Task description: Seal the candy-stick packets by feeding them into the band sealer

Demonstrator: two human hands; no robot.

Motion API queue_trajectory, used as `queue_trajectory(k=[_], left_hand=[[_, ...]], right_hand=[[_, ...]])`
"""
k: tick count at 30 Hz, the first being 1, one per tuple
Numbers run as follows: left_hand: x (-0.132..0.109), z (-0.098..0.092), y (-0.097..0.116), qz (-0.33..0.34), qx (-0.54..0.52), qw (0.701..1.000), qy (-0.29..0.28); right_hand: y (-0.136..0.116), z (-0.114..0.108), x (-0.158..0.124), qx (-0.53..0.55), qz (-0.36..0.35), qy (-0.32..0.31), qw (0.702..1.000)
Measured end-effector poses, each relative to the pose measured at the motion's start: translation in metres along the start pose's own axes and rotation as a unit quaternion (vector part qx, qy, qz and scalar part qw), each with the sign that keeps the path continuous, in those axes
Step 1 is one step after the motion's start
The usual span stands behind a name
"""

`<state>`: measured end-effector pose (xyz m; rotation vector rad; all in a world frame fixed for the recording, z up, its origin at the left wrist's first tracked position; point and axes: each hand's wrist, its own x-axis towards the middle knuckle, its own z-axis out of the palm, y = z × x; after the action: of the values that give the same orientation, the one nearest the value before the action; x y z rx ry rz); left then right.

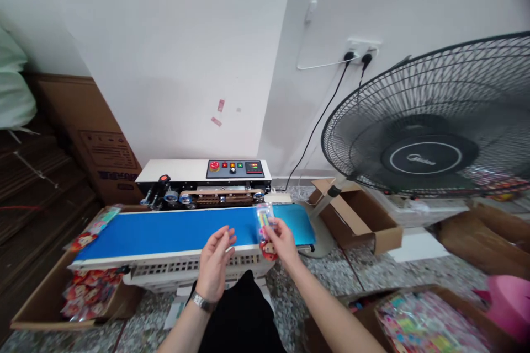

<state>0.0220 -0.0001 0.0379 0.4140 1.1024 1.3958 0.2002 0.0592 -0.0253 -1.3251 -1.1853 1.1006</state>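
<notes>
Over the right part of the blue conveyor belt (174, 231), my right hand (282, 240) pinches a clear plastic packet (264, 223) with colourful contents and a red cartoon face at its lower end. My left hand (216, 259), a watch on its wrist, hovers at the belt's front edge with fingers loosely curled and apart, holding nothing. Behind the belt stands a band sealing machine (202, 170) with a red button and a lit display. Another packet (93, 229) lies at the belt's left end.
A cardboard box (45, 309) with several red packets stands below the belt's left end. At lower right is a box of colourful packets (426, 320) near a pink object (509, 303). A large black fan (422, 157) stands right, beside an open carton (364, 215).
</notes>
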Motion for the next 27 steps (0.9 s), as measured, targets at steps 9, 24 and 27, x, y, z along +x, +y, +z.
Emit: queue_trajectory(k=[9,24,27], left_hand=[[-0.006,-0.026,-0.011,-0.035,-0.026,0.999,-0.003],[-0.014,-0.051,-0.023,-0.121,0.111,0.986,-0.022],[-0.014,-0.068,-0.036,-0.139,0.129,0.982,-0.016]], right_hand=[[0.02,-0.01,0.077,-0.26,0.043,0.133,0.955],[-0.049,-0.177,-0.061,-0.317,-0.061,0.061,0.945],[-0.027,-0.272,-0.108,-0.363,0.064,0.24,0.898]])
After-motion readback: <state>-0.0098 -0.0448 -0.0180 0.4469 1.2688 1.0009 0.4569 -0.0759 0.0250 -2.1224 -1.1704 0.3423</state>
